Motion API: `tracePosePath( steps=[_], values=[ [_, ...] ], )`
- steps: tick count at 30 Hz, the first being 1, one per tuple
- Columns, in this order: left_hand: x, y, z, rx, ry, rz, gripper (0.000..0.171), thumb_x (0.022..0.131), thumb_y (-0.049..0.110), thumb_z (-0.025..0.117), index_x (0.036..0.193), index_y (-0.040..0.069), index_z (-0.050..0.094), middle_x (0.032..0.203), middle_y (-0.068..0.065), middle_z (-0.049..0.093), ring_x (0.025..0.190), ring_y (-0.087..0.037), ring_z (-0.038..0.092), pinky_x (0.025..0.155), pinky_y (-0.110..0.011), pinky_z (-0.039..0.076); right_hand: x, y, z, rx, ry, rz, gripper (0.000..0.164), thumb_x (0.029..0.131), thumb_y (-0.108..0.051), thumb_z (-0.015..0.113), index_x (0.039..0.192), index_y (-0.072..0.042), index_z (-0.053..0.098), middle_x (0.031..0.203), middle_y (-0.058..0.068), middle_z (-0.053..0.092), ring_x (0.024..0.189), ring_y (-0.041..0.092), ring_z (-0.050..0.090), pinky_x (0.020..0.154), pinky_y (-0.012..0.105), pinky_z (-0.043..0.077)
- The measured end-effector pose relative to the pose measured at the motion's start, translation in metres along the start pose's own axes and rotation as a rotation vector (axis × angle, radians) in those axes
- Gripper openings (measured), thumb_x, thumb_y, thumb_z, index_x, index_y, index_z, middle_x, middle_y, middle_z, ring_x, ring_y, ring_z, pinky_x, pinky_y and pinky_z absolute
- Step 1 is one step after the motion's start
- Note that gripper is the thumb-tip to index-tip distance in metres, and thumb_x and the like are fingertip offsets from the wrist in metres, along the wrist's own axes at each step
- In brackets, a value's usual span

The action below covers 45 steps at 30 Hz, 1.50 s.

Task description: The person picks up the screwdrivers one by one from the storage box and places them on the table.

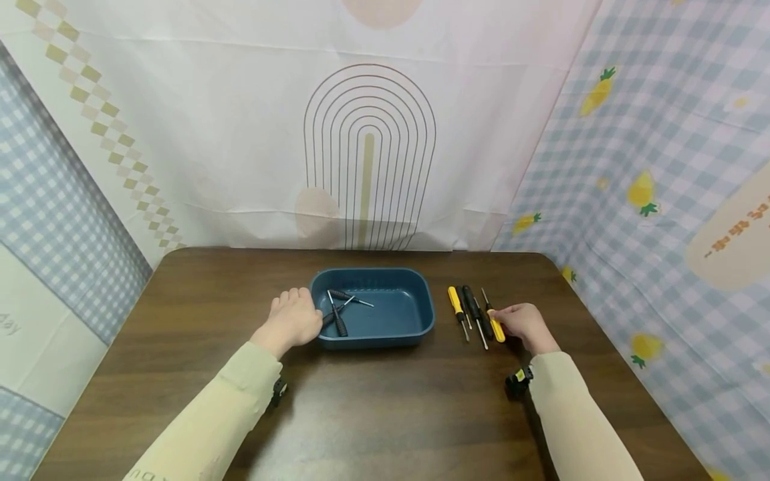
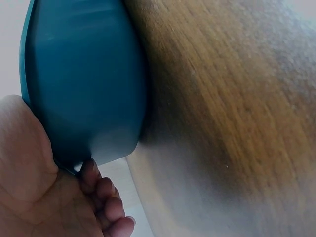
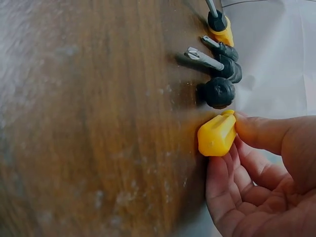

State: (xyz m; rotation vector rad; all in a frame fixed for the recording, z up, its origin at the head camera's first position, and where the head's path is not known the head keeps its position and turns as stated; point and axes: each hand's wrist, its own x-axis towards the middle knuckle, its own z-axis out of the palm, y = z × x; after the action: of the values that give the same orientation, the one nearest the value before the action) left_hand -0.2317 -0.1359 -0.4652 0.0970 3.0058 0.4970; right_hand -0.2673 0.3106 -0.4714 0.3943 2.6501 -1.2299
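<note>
A blue rectangular tray (image 1: 394, 341) holds three dark-handled screwdrivers (image 1: 338, 321) crossed over one another at its left end. My left hand (image 1: 293, 319) grips the tray's left rim; in the left wrist view its fingers curl at the corner of the tray wall (image 2: 84, 74). To the right of the tray, my right hand (image 1: 528, 324) pinches the handle of a yellow screwdriver (image 1: 496, 329) between thumb and fingers. That yellow handle (image 3: 215, 136) lies at table level, its shaft pointing away from me. Left of it lie black screwdrivers (image 1: 473, 310) and another yellow-and-black screwdriver (image 1: 456, 304).
The brown wooden table (image 1: 385, 414) carries the tray and tools. A white printed cloth (image 1: 240, 133) hangs behind its far edge, and blue checked cloth (image 1: 668, 200) hangs on the right. Each wrist wears a small black camera (image 1: 517, 384).
</note>
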Motion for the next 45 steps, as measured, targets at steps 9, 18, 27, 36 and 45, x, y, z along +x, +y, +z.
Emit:
tracePosePath(
  steps=[9, 18, 27, 36, 45],
  values=[
    [-0.001, 0.000, -0.001, 0.003, -0.008, -0.001, 0.043, 0.087, 0.031, 0.047, 0.110, -0.005, 0.041, 0.096, -0.015, 0.042, 0.091, -0.032, 0.036, 0.083, -0.046, 0.028, 0.001, -0.001, -0.002, -0.031, -0.023, 0.020, 0.038, 0.084, -0.033, 0.060, 0.081, 0.005, 0.064, 0.063, 0.004, 0.055, 0.061, 0.019, 0.049, 0.058, 0.033, 0.041],
    [0.001, -0.001, 0.000, 0.011, 0.001, -0.002, 0.042, 0.087, 0.031, 0.046, 0.109, -0.005, 0.040, 0.096, -0.016, 0.042, 0.092, -0.032, 0.036, 0.083, -0.046, 0.028, 0.004, 0.001, -0.002, -0.041, -0.028, 0.029, 0.040, 0.083, -0.037, 0.060, 0.075, 0.002, 0.063, 0.054, -0.001, 0.047, 0.056, 0.018, 0.047, 0.055, 0.031, 0.039],
    [0.000, 0.001, -0.001, -0.006, -0.002, 0.000, 0.044, 0.087, 0.030, 0.045, 0.112, -0.006, 0.040, 0.101, -0.017, 0.042, 0.096, -0.033, 0.036, 0.086, -0.048, 0.026, 0.005, 0.001, -0.003, -0.014, -0.018, 0.039, 0.039, 0.083, -0.036, 0.060, 0.082, 0.003, 0.064, 0.074, 0.007, 0.061, 0.068, 0.020, 0.055, 0.061, 0.031, 0.045],
    [0.001, 0.001, 0.001, -0.009, -0.002, 0.000, 0.044, 0.087, 0.031, 0.046, 0.111, -0.005, 0.040, 0.099, -0.016, 0.042, 0.094, -0.032, 0.036, 0.085, -0.047, 0.027, -0.005, -0.010, -0.010, 0.017, 0.025, -0.019, 0.052, 0.085, -0.042, 0.055, 0.111, 0.003, 0.052, 0.108, 0.017, 0.053, 0.090, 0.028, 0.055, 0.073, 0.037, 0.047],
    [0.000, 0.000, 0.000, -0.010, -0.013, -0.006, 0.043, 0.087, 0.031, 0.046, 0.112, -0.005, 0.040, 0.098, -0.015, 0.042, 0.093, -0.032, 0.035, 0.084, -0.046, 0.027, -0.022, -0.064, 0.005, -0.011, 0.034, -0.161, 0.059, 0.081, -0.050, 0.055, 0.117, -0.005, 0.048, 0.111, 0.014, 0.051, 0.095, 0.031, 0.053, 0.075, 0.041, 0.045]
  ],
)
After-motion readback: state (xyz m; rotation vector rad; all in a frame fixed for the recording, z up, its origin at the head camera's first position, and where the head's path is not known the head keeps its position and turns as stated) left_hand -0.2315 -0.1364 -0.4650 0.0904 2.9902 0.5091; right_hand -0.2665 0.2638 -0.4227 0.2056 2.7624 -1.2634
